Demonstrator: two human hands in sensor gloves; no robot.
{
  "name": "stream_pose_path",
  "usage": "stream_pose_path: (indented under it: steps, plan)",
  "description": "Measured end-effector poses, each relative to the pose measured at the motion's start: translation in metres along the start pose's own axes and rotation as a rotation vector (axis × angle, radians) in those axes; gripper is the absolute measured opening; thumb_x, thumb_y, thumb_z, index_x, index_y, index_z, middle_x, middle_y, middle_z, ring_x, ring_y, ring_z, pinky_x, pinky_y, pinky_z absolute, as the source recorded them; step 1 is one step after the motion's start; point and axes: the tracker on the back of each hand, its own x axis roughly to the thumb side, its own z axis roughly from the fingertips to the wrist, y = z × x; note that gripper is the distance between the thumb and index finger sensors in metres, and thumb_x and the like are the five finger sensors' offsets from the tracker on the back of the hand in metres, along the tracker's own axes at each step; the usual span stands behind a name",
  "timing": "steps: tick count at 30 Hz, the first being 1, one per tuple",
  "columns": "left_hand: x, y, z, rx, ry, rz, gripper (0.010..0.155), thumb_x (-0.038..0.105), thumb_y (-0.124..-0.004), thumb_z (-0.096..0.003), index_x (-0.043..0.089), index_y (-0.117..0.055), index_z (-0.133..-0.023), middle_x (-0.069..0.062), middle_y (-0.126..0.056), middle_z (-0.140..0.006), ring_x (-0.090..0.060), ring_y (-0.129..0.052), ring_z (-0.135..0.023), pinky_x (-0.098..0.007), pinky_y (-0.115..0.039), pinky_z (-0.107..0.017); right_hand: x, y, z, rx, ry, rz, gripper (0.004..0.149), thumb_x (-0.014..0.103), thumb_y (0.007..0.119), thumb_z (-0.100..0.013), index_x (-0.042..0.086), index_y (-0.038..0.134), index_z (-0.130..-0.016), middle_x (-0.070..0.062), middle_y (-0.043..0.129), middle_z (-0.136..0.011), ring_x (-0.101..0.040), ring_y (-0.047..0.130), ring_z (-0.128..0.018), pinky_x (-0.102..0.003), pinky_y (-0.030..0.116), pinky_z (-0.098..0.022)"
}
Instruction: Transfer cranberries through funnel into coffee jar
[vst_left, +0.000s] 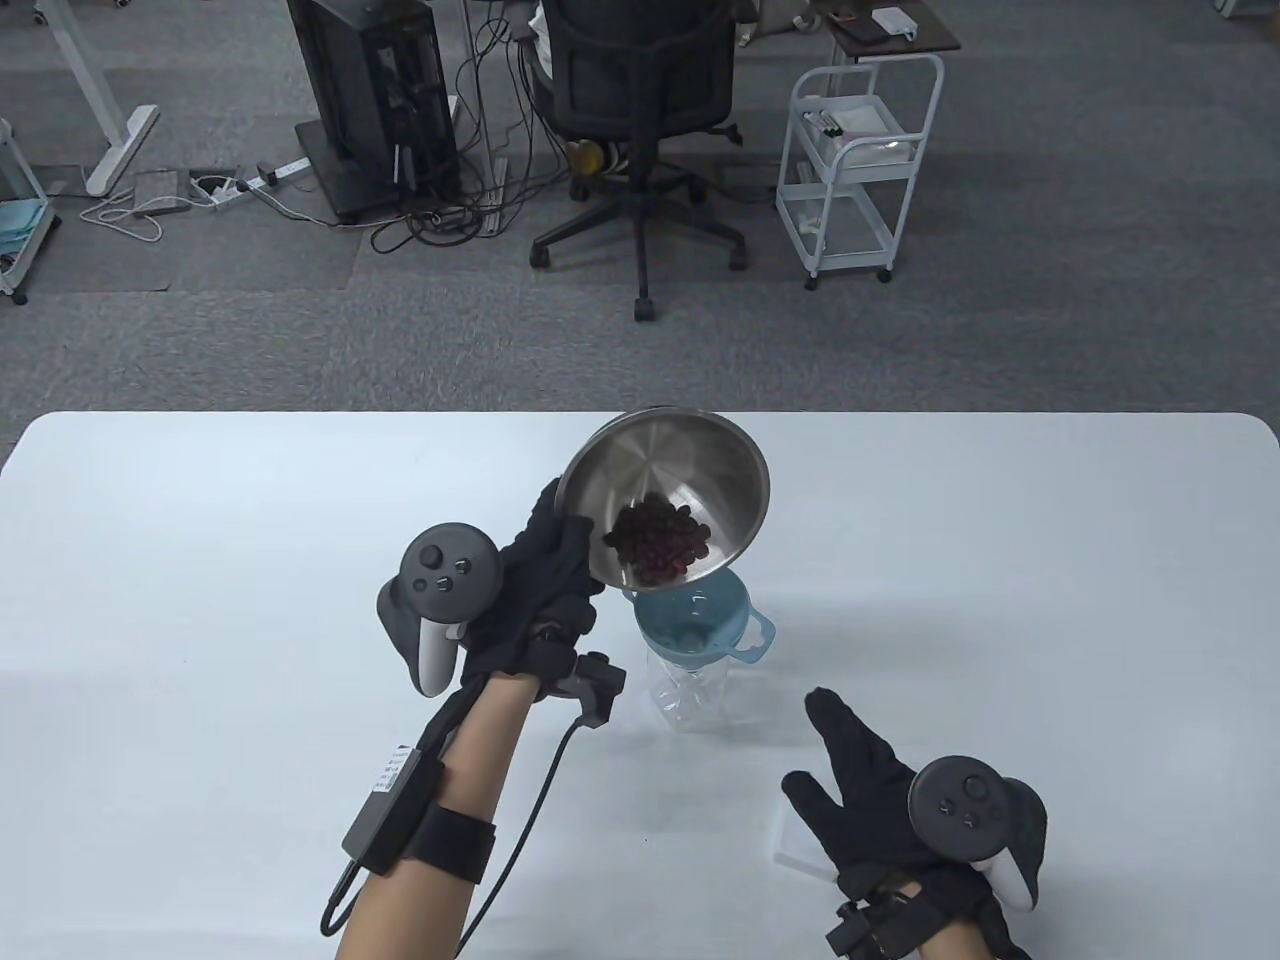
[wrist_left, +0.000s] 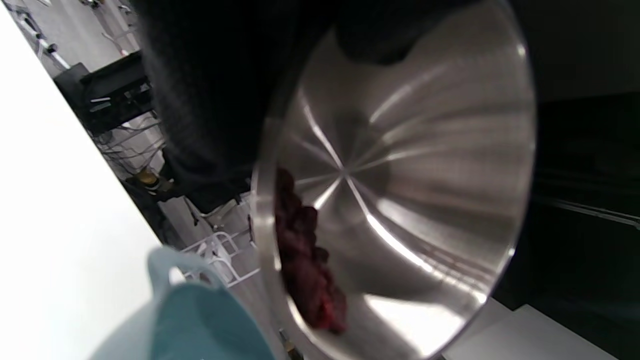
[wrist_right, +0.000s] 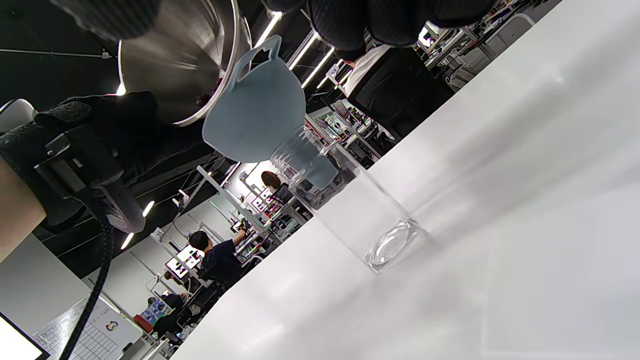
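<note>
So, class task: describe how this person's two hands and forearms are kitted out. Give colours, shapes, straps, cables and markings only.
Both the left hand and the right hand wear black knit gloves. Each carries a dark grey round-faced tracker with buttons and a pale handle. The forearms are bare. A black strap holds a dark box with a white label on the left forearm, and a black cable trails from the wrist camera.

The bowl is polished steel, glossy with radial streaks. The funnel is matt blue plastic, the jar clear and smooth. Knitted black cloth covers both hands; the table is smooth white.
</note>
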Motion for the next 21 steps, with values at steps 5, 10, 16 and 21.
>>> stream_pose_path:
  steps: [5, 10, 16, 21]
  plan:
    - [-0.002, -0.011, 0.003, 0.000, -0.072, 0.001, 0.038, 0.025, -0.064, -0.0651, 0.008, -0.067, -0.099, -0.021, -0.082, -0.098, -0.029, -0.110, -0.073, -0.022, -0.104, -0.045, 0.000, -0.001, 0.000, -0.004, -0.001, -0.002, 0.083, 0.060, 0.069, -0.048, 0.010, 0.040, -0.107, -0.019, 0.054, -0.114, -0.045, 0.058, -0.100, -0.055, 0.056, -0.069]
    - [-0.003, -0.015, 0.004, 0.010, -0.139, -0.003, 0.038, 0.026, -0.064, -0.0649, 0.010, -0.067, -0.099, -0.018, -0.082, -0.099, -0.029, -0.109, -0.074, -0.022, -0.103, -0.046, 0.000, -0.001, 0.000, -0.005, -0.004, -0.003, 0.083, 0.060, 0.069, -0.048, 0.010, 0.040, -0.107, -0.019, 0.054, -0.114, -0.045, 0.058, -0.100, -0.055, 0.056, -0.069]
    - [-0.002, -0.017, 0.008, 0.042, -0.211, -0.058, 0.037, 0.025, -0.065, -0.0646, 0.011, -0.068, -0.099, -0.017, -0.083, -0.099, -0.029, -0.109, -0.074, -0.022, -0.104, -0.045, -0.001, -0.002, 0.001, -0.008, -0.002, -0.006, 0.083, 0.060, 0.069, -0.048, 0.010, 0.040, -0.107, -0.018, 0.054, -0.114, -0.045, 0.059, -0.100, -0.055, 0.056, -0.069]
    - [-0.002, -0.018, 0.008, 0.044, -0.192, -0.059, 0.037, 0.025, -0.065, -0.0647, 0.011, -0.068, -0.099, -0.017, -0.083, -0.098, -0.029, -0.110, -0.074, -0.022, -0.104, -0.045, -0.001, -0.002, 0.001, -0.009, -0.003, -0.007, 0.083, 0.060, 0.069, -0.048, 0.010, 0.040, -0.107, -0.019, 0.054, -0.114, -0.045, 0.059, -0.100, -0.055, 0.056, -0.069]
